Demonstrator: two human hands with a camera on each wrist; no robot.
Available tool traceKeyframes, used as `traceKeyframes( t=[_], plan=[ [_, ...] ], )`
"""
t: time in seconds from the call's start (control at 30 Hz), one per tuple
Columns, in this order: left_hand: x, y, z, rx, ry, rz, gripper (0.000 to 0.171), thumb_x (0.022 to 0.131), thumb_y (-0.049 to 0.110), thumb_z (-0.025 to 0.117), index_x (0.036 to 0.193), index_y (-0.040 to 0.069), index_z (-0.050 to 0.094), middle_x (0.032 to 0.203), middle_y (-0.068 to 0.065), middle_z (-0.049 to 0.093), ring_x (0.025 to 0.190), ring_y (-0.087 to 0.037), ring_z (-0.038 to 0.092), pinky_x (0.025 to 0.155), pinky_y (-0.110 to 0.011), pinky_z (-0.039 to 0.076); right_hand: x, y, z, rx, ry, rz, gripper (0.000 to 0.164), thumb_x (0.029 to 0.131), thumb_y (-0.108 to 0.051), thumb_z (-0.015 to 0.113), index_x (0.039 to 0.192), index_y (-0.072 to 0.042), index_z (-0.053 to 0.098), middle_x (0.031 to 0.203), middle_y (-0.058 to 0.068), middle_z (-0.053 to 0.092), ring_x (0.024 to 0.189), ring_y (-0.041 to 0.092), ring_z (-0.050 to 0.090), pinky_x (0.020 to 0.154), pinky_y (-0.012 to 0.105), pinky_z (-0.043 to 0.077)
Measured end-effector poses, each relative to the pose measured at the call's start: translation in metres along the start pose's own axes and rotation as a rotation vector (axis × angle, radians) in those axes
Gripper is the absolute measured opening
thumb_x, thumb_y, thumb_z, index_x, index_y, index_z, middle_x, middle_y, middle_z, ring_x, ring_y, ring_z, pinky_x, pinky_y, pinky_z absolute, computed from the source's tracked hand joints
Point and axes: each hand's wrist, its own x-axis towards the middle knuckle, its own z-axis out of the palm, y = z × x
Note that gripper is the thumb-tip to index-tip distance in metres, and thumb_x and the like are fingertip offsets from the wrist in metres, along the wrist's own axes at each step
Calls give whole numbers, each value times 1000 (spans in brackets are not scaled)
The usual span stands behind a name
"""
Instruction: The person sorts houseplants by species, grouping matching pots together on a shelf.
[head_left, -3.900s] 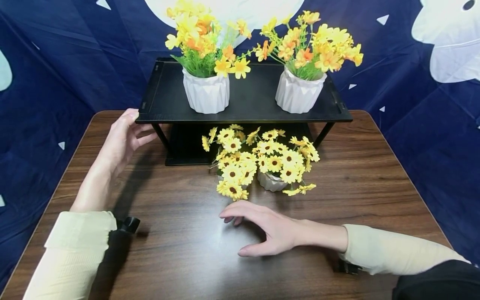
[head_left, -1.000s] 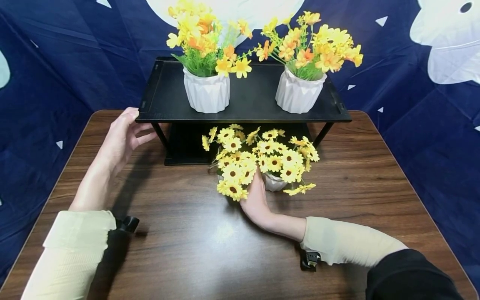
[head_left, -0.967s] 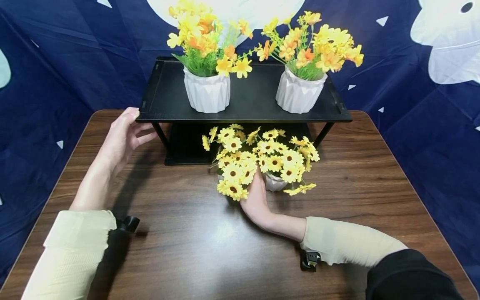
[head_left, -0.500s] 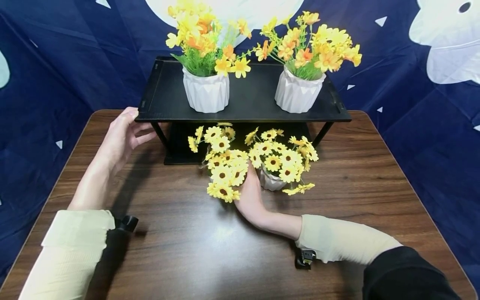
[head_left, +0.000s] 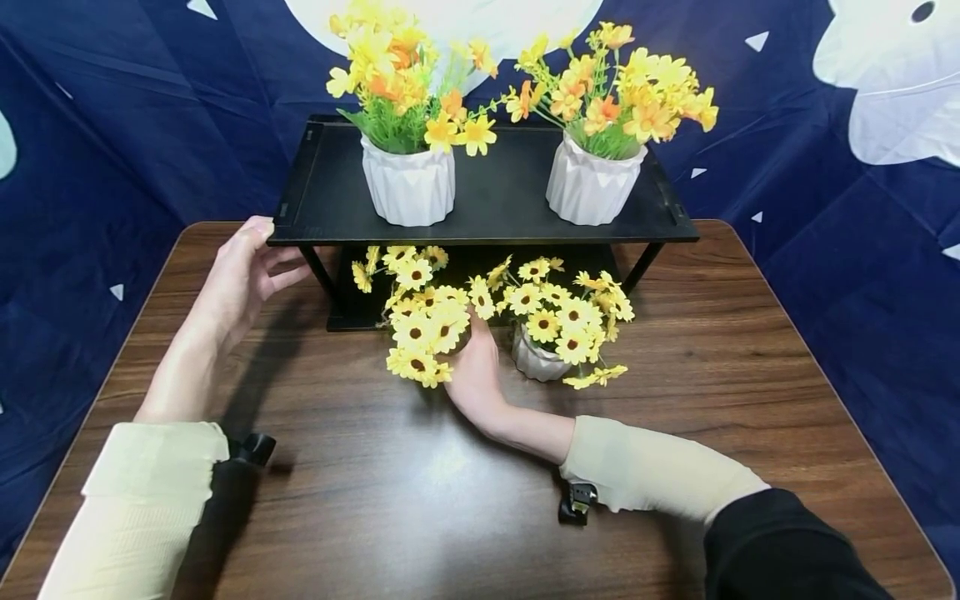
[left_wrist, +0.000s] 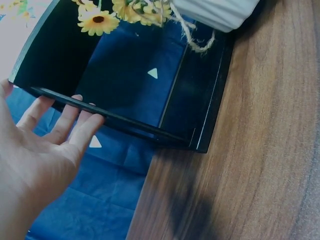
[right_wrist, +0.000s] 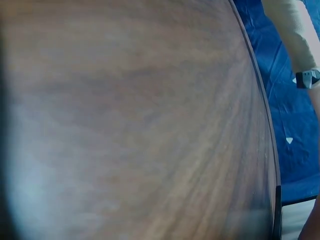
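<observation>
The right hand [head_left: 477,379] gripped the left potted daisies [head_left: 420,327], fingers hidden behind them. The left hand [head_left: 242,271] held the shelf [head_left: 501,196].

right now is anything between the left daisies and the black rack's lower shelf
Nothing visible stands between the left daisies and the lower shelf. The upper shelf above might catch them; the other daisy pot stands to the right.

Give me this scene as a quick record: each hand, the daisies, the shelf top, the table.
Left hand: holds black shelf at its left end
Right hand: at left daisies, fingers hidden
Right daisies: potted, on the table in front of the shelf
Shelf top: left white pot, right white pot, both with yellow-orange flowers
Table: brown, wood-grained
</observation>
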Motion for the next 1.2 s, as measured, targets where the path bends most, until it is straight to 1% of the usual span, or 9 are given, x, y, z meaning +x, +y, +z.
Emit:
traceKeyframes(
  t=[0.13, 0.23, 0.3, 0.47, 0.53, 0.73, 0.83, 1.07, 1.2],
  plan=[
    [0, 0, 0, -9, 2, -1, 15, 105, 25, 56, 111, 13, 63, 113, 2, 71, 103, -14, 74, 87, -29, 62, 6, -2, 3, 40, 7, 21, 81, 81, 23, 48, 157, -4, 34, 140, 18, 59, 124, 33, 61, 119, 40, 43],
    [0, 0, 0, -1, 1, -3, 15, 105, 25, 56, 111, 13, 63, 114, 2, 71, 104, -14, 74, 87, -28, 62, 10, -5, 6, 42, 18, 41, 80, 82, 23, 48, 156, -6, 36, 134, 16, 62, 116, 31, 64, 117, 38, 46],
    [0, 0, 0, 2, 1, -3, 15, 105, 25, 56, 111, 13, 62, 114, 2, 71, 105, -14, 73, 87, -28, 62, 14, -8, 8, 45, 24, 48, 79, 83, 21, 53, 155, -6, 38, 131, 15, 64, 114, 30, 65, 115, 38, 47],
    [0, 0, 1, 12, 2, -5, 16, 105, 26, 56, 112, 13, 62, 115, 2, 69, 106, -15, 73, 88, -28, 62, 23, -13, 13, 46, 42, 46, 76, 85, 14, 66, 154, -6, 41, 142, 13, 61, 128, 29, 62, 117, 37, 46],
    [0, 1, 1, 18, 4, -9, 16, 105, 26, 56, 112, 13, 62, 115, 3, 69, 105, -14, 73, 87, -28, 62, 26, -13, 14, 25, 49, 49, 78, 84, 12, 68, 155, -7, 40, 143, 13, 60, 127, 30, 62, 117, 37, 46],
    [0, 1, 2, 22, 11, -17, 16, 105, 26, 56, 112, 14, 62, 114, 3, 70, 104, -13, 73, 87, -28, 62, 35, -11, 17, 10, 75, 28, 73, 81, 17, 59, 149, -5, 46, 126, 14, 67, 118, 30, 66, 112, 37, 51],
    [1, 1, 2, 12, 10, -14, 15, 105, 26, 56, 112, 14, 62, 113, 3, 70, 103, -12, 73, 86, -28, 62, 40, -9, 18, 18, 88, 14, 64, 84, 15, 58, 144, -5, 49, 119, 15, 68, 115, 30, 66, 108, 38, 53],
    [1, 0, 2, 0, 7, -6, 15, 105, 25, 57, 111, 13, 62, 112, 2, 71, 102, -13, 74, 86, -28, 62, 51, -8, 23, 32, 120, 20, 51, 92, 3, 61, 141, -7, 52, 131, 15, 68, 128, 30, 63, 114, 39, 48],
    [1, 1, 2, -8, 9, -8, 15, 104, 25, 58, 112, 12, 62, 111, 2, 71, 101, -14, 74, 86, -29, 62, 56, -10, 28, 58, 130, 34, 44, 95, -3, 64, 138, -11, 54, 131, 14, 68, 127, 28, 63, 113, 39, 49]
  ],
)
